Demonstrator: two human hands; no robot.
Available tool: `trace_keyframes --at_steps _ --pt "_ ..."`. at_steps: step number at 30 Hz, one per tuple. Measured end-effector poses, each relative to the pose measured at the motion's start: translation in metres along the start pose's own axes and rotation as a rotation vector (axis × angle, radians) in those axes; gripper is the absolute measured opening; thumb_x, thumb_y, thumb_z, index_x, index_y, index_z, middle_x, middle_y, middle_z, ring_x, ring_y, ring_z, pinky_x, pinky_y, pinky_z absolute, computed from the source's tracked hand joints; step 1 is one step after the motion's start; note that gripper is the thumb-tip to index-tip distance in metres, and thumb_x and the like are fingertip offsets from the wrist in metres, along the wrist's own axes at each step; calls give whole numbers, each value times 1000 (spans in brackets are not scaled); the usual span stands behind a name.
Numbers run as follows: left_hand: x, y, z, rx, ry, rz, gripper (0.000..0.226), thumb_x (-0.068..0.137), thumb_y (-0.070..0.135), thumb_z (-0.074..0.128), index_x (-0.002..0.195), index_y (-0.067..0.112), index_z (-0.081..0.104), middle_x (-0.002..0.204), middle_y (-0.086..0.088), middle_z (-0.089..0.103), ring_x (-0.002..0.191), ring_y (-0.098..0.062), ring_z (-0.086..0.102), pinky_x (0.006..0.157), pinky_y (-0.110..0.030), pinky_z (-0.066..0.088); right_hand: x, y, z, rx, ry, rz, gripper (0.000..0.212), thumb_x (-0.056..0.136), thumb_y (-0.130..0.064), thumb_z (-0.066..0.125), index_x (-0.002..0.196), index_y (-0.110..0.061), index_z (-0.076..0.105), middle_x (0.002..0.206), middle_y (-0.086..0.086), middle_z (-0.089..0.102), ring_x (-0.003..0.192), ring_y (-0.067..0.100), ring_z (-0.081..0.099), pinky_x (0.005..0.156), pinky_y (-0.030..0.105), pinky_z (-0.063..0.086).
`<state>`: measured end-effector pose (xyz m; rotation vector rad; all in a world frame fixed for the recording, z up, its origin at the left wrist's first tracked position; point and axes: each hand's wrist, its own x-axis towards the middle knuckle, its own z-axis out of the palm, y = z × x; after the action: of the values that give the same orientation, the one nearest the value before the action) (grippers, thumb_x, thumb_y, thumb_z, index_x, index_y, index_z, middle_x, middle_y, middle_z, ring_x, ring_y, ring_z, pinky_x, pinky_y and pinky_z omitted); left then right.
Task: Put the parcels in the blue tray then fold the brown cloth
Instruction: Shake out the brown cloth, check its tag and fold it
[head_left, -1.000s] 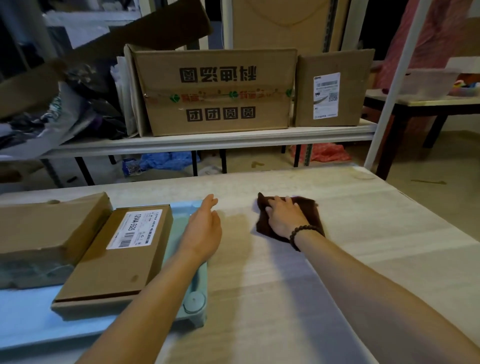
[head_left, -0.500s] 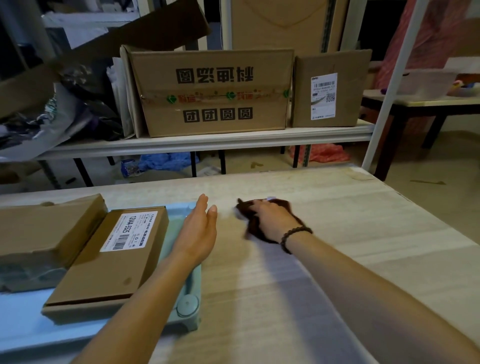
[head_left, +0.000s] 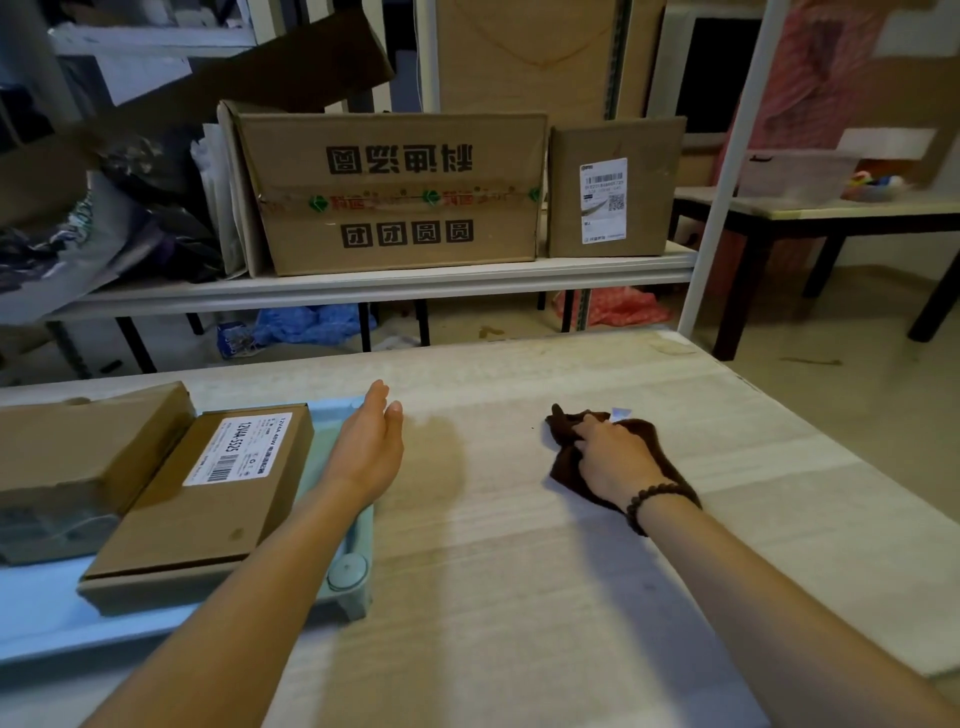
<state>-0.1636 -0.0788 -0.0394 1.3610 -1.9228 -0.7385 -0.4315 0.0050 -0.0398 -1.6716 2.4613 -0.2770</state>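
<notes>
Two brown cardboard parcels lie in the blue tray (head_left: 358, 566) at the left of the table: a flat one with a white label (head_left: 208, 499) and a larger one (head_left: 78, 447) behind it. My left hand (head_left: 371, 447) rests edge-down over the tray's right rim, fingers straight and together, holding nothing. The brown cloth (head_left: 563, 457) lies bunched on the table to the right. My right hand (head_left: 610, 457), with a bead bracelet at the wrist, is closed on the cloth and covers much of it.
A shelf behind the table carries a large printed carton (head_left: 395, 192) and a smaller labelled box (head_left: 613, 187). A white upright post (head_left: 722, 171) stands at the table's far right corner. The table's right edge (head_left: 831, 457) runs diagonally; bare floor lies beyond.
The cloth went from lying flat under my right hand to bunched in its grip, first pulled toward my left hand and now farther from it. My left hand stays by the tray.
</notes>
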Motion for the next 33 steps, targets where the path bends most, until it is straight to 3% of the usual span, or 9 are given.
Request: trace_keyframes --at_steps 3,10,13,16,19,23,27,30,33 --pt "-1 4 0 30 -25 4 54 108 33 31 158 15 20 162 -8 30 147 -26 29 117 -39 25 -33 -12 9 -27 6 -27 30 105 -11 38 129 -10 56 134 10 55 120 28 58 90 39 52" --pt "-12 13 3 67 -79 17 56 107 30 34 159 22 14 163 -11 27 148 -30 26 118 -44 24 -81 -75 28 -65 -66 -79 37 102 -4 45 138 -8 51 145 12 44 140 34 37 107 46 46" --pt "-23 21 -2 119 -43 78 51 106 23 37 155 19 25 156 -10 38 144 -31 33 116 -49 30 -96 -108 34 76 -151 -185 41 101 -3 44 141 -7 52 152 12 41 146 36 31 114 51 38" --pt "-42 34 -11 411 61 95 29 96 20 44 121 15 59 121 -11 63 113 -29 53 101 -46 42 -101 -120 29 293 -172 -235 43 100 -7 43 142 -13 52 149 12 47 141 36 40 112 49 40" --pt "-72 53 -19 854 -20 16 28 93 33 37 89 19 61 104 -7 64 100 -27 52 92 -49 32 -98 -107 17 467 -218 -224 54 101 -22 55 153 -16 40 156 9 45 144 27 41 117 33 31" --pt "-100 70 0 1101 -235 71 51 99 49 26 113 22 68 120 -9 65 115 -30 49 98 -51 21 -92 -83 1 750 -246 -116 69 96 -30 66 157 -23 34 161 4 39 145 22 38 121 37 29" --pt "-111 77 22 1081 -316 56 52 96 57 34 116 23 67 125 -9 61 119 -29 47 92 -45 23 -92 -68 1 715 -91 -22 53 101 -16 53 153 -17 39 157 7 42 142 24 42 111 33 37" --pt "-110 77 27 811 -375 -84 39 92 50 51 111 20 67 114 -5 65 108 -27 58 80 -34 35 -96 -69 9 628 -76 15 51 101 -13 50 150 -13 41 150 10 50 134 26 50 99 30 41" --pt "-107 79 27 533 -383 -174 38 87 30 60 121 13 61 111 -7 67 101 -26 63 77 -32 49 -96 -72 12 587 -76 28 50 99 -13 49 148 -12 43 146 11 54 130 28 52 97 29 42"
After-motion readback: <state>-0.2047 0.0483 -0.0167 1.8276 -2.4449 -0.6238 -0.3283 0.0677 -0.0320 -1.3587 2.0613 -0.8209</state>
